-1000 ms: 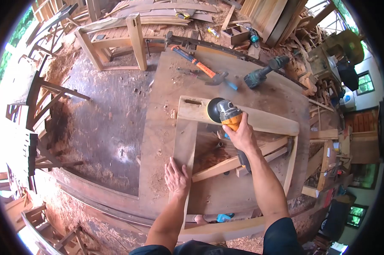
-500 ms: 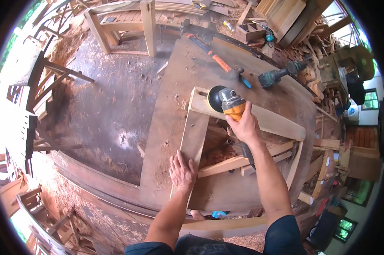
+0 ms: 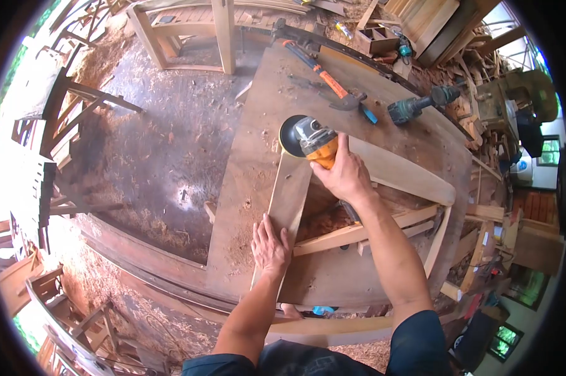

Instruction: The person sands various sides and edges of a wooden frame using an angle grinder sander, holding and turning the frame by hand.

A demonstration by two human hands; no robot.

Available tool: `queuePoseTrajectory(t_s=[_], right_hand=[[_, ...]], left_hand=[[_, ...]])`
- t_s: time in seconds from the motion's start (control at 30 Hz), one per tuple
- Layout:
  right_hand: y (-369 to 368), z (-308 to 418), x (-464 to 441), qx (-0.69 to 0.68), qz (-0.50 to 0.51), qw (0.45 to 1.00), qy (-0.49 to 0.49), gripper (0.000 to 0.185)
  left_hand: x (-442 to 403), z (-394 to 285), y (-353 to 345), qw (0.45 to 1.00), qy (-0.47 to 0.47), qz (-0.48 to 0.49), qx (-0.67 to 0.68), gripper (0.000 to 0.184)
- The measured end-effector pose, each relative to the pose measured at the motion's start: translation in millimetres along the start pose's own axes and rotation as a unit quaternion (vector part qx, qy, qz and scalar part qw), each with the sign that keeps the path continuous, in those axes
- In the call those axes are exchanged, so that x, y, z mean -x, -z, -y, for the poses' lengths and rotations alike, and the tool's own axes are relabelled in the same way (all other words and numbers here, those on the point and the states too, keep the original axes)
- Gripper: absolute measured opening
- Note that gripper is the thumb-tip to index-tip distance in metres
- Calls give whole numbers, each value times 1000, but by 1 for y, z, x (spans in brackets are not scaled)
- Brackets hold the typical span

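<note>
My right hand is wrapped round the yellow and grey body of an angle grinder. Its round dark disc lies over the upper left corner of a wooden frame and hides that corner. My left hand rests flat with fingers apart on the frame's left board. A slanted wooden bar crosses the lower part of the frame. Beneath it all is a brown wooden panel with dust on it.
Beyond the frame lie a hammer with an orange and black handle and a green power tool. A wooden stand is at the upper left. Wood pieces and a small open box are at the top right.
The grinder, in my right hand, has moved left along the top board to the frame's corner, and its disc now covers that end. My left hand stays on the left board. The view has shifted.
</note>
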State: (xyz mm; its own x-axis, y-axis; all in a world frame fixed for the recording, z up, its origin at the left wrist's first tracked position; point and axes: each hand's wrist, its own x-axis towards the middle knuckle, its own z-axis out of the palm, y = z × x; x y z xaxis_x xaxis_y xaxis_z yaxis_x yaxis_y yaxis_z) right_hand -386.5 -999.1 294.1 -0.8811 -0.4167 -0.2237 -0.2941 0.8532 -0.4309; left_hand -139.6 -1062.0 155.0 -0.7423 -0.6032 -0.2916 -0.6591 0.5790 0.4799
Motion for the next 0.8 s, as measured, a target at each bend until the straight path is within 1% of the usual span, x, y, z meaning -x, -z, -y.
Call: queuePoseTrajectory(t_s=[0.03, 0.13, 0.17, 0.3, 0.4, 0.43, 0.63, 0.7, 0.8], right_hand=[[-5, -9, -3, -5, -24, 1000, 13, 74], [1, -16, -4, -19, -27, 999, 6, 74], [5, -14, -4, -29, -11, 1000, 0, 73], [-1, -7, -12, -2, -14, 1000, 5, 75], [4, -12, -12, 5, -29, 999, -38, 76], [8, -18, -10, -1, -31, 998, -52, 73], [24, -83, 21, -62, -86, 990, -91, 69], [20, -72, 17, -46, -72, 993, -81, 70], [6, -35, -6, -32, -45, 996, -70, 72]], left_hand=[[1, 1, 0, 1000, -1, 1, 0, 71], [0, 1, -1, 1000, 12, 15, -5, 71], [-2, 2, 0, 1000, 13, 9, -7, 71], [1, 3, -6, 1000, -4, -12, -13, 71], [0, 4, -8, 1000, -5, -20, -13, 72], [1, 2, -7, 1000, 0, -14, -10, 72], [0, 4, -7, 1000, -2, -16, -9, 72], [4, 4, -8, 1000, -5, -14, -11, 72], [1, 5, -7, 1000, -8, -21, -14, 72]])
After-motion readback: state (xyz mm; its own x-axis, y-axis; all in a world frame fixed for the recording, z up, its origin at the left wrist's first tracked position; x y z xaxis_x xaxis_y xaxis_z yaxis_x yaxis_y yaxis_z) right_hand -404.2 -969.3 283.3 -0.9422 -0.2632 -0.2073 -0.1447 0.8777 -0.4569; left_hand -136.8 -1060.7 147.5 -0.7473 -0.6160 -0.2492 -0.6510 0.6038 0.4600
